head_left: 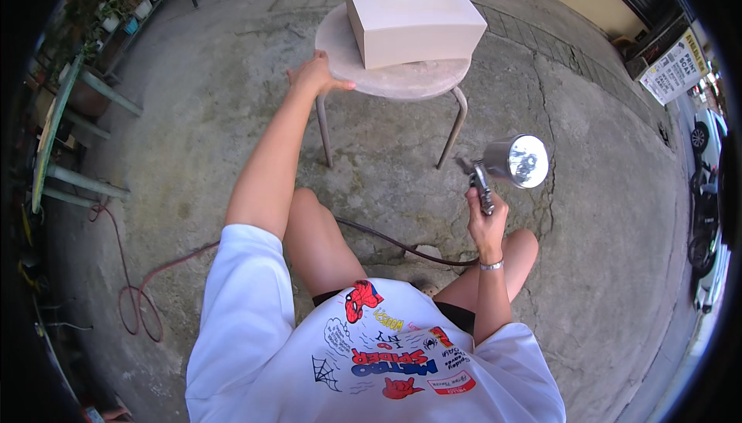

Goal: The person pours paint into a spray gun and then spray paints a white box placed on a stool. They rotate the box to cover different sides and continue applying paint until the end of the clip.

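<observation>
A white box (417,7) rests on the round seat of a stool (398,81) in front of me. My left hand (315,76) grips the stool's near left rim, with the thumb along the front edge. The box stands a short way from that hand, not touched by it. My right hand (487,222) is wrapped round the handle of a spray gun (481,185), held up right of the stool. Its shiny metal cup (519,162) points to the right. The gun's front end is blurred and its trigger is hard to make out.
A dark hose (402,243) runs across the concrete floor by my legs, and a reddish hose (139,290) lies coiled at left. A green table or bench (56,133) and potted plants (112,17) stand at left. A sign board (676,67) and parked vehicles (705,191) are at right.
</observation>
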Demonstrator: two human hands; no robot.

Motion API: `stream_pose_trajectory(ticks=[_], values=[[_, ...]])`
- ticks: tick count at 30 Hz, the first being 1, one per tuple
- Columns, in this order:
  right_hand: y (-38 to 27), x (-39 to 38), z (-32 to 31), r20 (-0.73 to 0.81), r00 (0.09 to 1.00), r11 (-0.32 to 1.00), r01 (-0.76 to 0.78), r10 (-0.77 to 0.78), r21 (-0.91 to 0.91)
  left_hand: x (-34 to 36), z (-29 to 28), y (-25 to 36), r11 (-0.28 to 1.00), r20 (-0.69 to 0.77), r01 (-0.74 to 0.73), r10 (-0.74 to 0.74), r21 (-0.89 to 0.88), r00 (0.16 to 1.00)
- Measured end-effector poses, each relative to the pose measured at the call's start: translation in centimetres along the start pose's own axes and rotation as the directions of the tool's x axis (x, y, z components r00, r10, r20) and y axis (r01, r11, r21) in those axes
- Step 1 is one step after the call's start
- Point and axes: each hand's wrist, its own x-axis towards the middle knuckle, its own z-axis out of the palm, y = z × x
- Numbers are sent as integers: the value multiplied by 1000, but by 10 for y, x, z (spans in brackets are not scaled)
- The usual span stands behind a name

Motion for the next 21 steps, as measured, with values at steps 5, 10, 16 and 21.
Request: stream_pose_trajectory(ticks=[5,10,16,21], values=[[0,-9,11,-62,985,981,-152,161,122,-2,-11,21,997,169,8,-22,80,985],[-5,-13,-3,3,1000,1000,-17,17,-25,-6,-5,13,997,73,-33,28,69,997],[-33,-14,9,2,996,994,93,-94,59,3,-4,10,996,114,-47,38,75,993],[-32,-18,7,61,996,998,-66,65,17,-3,-2,-1,996,42,-74,72,49,997]])
